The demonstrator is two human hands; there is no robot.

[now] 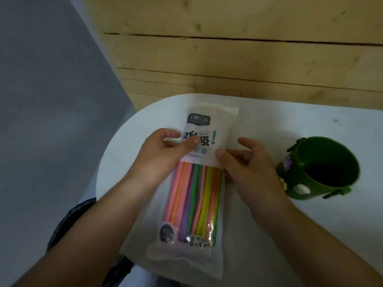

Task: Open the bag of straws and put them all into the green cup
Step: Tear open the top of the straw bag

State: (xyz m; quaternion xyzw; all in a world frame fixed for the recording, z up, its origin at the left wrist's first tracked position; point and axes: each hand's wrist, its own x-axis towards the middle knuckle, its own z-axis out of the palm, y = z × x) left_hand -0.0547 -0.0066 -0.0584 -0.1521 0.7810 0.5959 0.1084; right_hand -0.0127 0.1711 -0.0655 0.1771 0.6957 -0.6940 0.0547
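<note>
A sealed plastic bag of straws [199,183] lies lengthwise on the white table [269,125]. Its far half is white with printed lettering; its near half is clear and shows several coloured straws [194,195] inside. My left hand [163,154] pinches the bag's left side at the printed part, thumb on top. My right hand [246,164] grips the bag's right edge at the same height, thumb pressed on the plastic. The green cup [319,168] stands upright to the right of the bag, empty, with small decorations on its side.
A light wooden plank wall [248,48] rises right behind the table. Grey floor [41,90] lies to the left, past the table's rounded edge. A dark chair or garment [68,220] shows below my left forearm.
</note>
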